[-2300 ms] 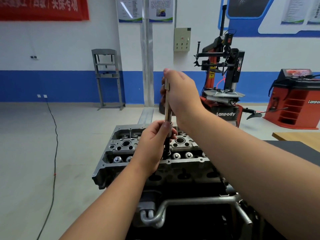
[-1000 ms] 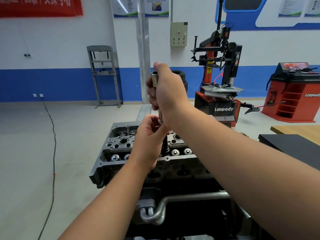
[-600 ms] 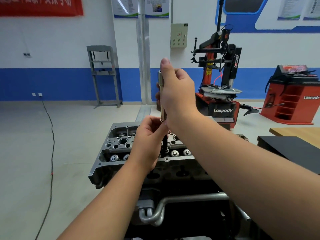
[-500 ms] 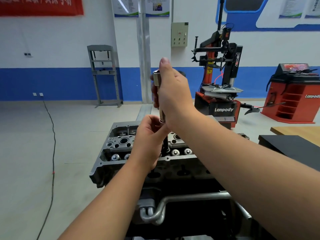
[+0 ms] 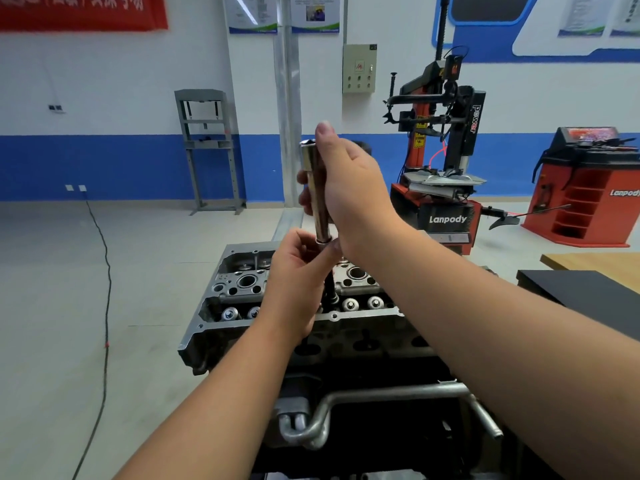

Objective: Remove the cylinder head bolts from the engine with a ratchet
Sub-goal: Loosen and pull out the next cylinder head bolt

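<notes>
**Both hands on the tool, standing tall over the cylinder head**

Starting closest in: a bent metal pipe (image 5: pixel 349 407) is running across the dark front of the engine, just below the forearms. Above it the cylinder head (image 5: pixel 242 299) is sitting with its grey casting open to view, valve tops and round bores showing along its upper face.

The left hand (image 5: pixel 298 285) is gripping low, fingers (image 5: pixel 294 242) curled around the dark shaft where it is dropping into the head; what lies at the tip is hidden behind the hand. The right hand (image 5: pixel 346 188) is holding higher up, fingers wrapping the shiny metal tool (image 5: pixel 317 192), which is standing nearly upright with its open top end showing beside the raised thumb. Whether a bolt is in it, I cannot tell.

Off to the right, a dark bench (image 5: pixel 588 292) is edging in, with a wooden surface (image 5: pixel 595 261) behind it.

Moving out across the pale grey floor (image 5: pixel 52 306), a black cable (image 5: pixel 104 271) is trailing toward the wall sockets. Further back a grey press frame (image 5: pixel 207 150) is standing against the blue-and-white wall (image 5: pixel 104 98). To the right a red and black tyre changer (image 5: pixel 443 150) marked Lanpody is rising up, and a red wheel balancer (image 5: pixel 588 188) is parked beyond. A red banner (image 5: pixel 83 12) is hanging top left.
</notes>
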Motion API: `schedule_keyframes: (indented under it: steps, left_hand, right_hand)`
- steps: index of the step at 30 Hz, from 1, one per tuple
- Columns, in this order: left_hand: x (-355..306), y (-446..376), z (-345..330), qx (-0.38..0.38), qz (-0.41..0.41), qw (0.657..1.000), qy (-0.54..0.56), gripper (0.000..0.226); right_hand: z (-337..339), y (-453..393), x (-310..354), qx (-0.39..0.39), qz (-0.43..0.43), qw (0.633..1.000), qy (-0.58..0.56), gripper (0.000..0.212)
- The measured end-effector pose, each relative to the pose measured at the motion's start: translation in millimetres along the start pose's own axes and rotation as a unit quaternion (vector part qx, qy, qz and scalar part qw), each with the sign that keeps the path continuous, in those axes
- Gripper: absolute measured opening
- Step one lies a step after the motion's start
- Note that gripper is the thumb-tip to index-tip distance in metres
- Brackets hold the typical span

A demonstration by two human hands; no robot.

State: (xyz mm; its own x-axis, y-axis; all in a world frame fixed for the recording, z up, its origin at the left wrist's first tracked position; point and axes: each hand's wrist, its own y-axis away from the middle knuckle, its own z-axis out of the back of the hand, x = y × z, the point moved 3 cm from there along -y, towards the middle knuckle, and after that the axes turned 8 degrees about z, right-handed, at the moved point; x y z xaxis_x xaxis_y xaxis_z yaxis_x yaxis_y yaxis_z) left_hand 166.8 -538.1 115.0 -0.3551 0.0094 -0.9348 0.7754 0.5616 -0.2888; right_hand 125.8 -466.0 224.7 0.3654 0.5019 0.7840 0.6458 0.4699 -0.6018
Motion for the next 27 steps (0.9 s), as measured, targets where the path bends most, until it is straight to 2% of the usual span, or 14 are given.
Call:
schedule_keyframes:
  steps: [4, 6, 8, 11, 15, 18, 21, 23, 25, 27]
  left_hand:
    - [0.6, -0.8, -1.5, 0.016, -0.007, 1.000, -0.010, 0.019]
    - [1.2, 0.1, -1.8, 0.054, -0.013, 0.998, -0.007, 0.013]
    - [0.6, 2.1, -2.6, 0.087, -0.001, 0.996, 0.006, 0.011]
    - [1.1, 2.1, -2.1, 0.068, 0.021, 0.997, 0.020, 0.028]
    - [0.9, 2.8, -1.4, 0.044, 0.014, 0.999, -0.005, 0.029]
    - [0.5, 3.3, -0.8, 0.017, 0.006, 1.000, -0.002, 0.020]
    - [1.5, 0.9, -0.7, -0.007, -0.002, 1.000, -0.014, 0.032]
    - [2.6, -0.3, -1.2, 0.003, -0.001, 1.000, -0.017, 0.032]
    - [2.5, 0.4, -2.0, 0.032, 0.006, 0.999, -0.020, 0.023]
    - [3.2, 1.8, -2.1, 0.063, 0.017, 0.998, -0.004, 0.022]
  right_hand:
    - [-5.2, 1.4, -1.7, 0.003, 0.003, 1.000, -0.021, 0.054]
    - [-2.8, -0.2, -3.2, 0.008, 0.028, 0.999, -0.012, 0.051]
    - [0.9, -3.8, -4.0, 0.023, 0.015, 0.999, -0.023, 0.042]
    - [6.3, -10.1, -2.0, 0.051, -0.027, 0.997, -0.047, 0.041]
    - [8.6, -13.9, 0.2, 0.090, -0.047, 0.995, -0.023, 0.042]
    - [10.8, -12.4, 0.8, 0.056, -0.068, 0.996, -0.024, 0.041]
    - [8.0, -10.4, 2.9, 0.022, -0.073, 0.997, -0.026, 0.036]
    - [1.7, -7.6, 4.1, 0.024, -0.068, 0.997, -0.017, 0.044]
    - [-3.3, -4.9, 3.9, 0.033, -0.054, 0.998, -0.026, 0.053]
    - [-5.1, -4.9, 3.4, 0.051, -0.032, 0.998, -0.029, 0.051]
